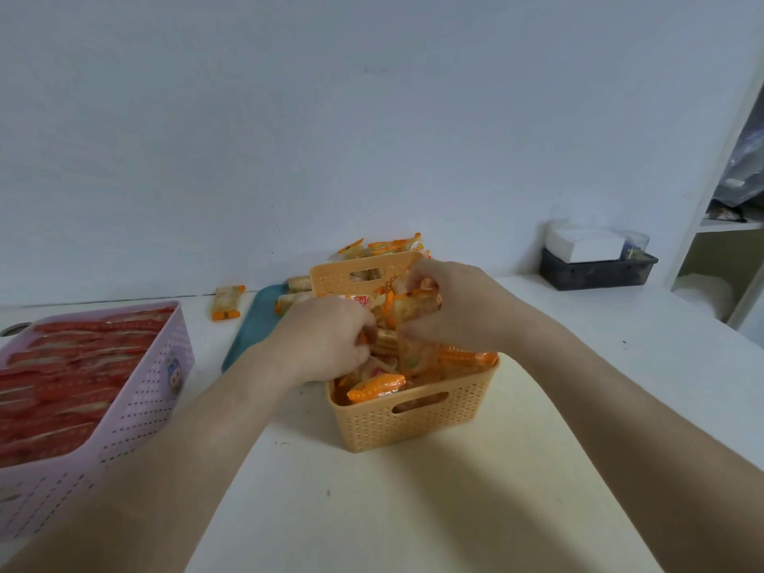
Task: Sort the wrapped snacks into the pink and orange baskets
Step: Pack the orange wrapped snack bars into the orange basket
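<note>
The orange basket (407, 425) stands at the table's middle, filled with orange-wrapped snacks (376, 386). Both my hands are inside it. My left hand (326, 337) is closed on orange-wrapped snacks at the basket's left side. My right hand (450, 301) grips several orange-wrapped snacks near the far rim. The pink basket (136, 411) sits at the left, packed with rows of red-wrapped snacks (70, 366). More orange-wrapped snacks (384, 246) are piled behind the orange basket, and one (226, 303) lies alone near the wall.
A teal tray (252, 328) lies behind my left hand, partly hidden. A dark bin (595, 271) holding a white box stands at the back right. A white shelf unit (715, 225) rises at the right edge. The wall runs close behind.
</note>
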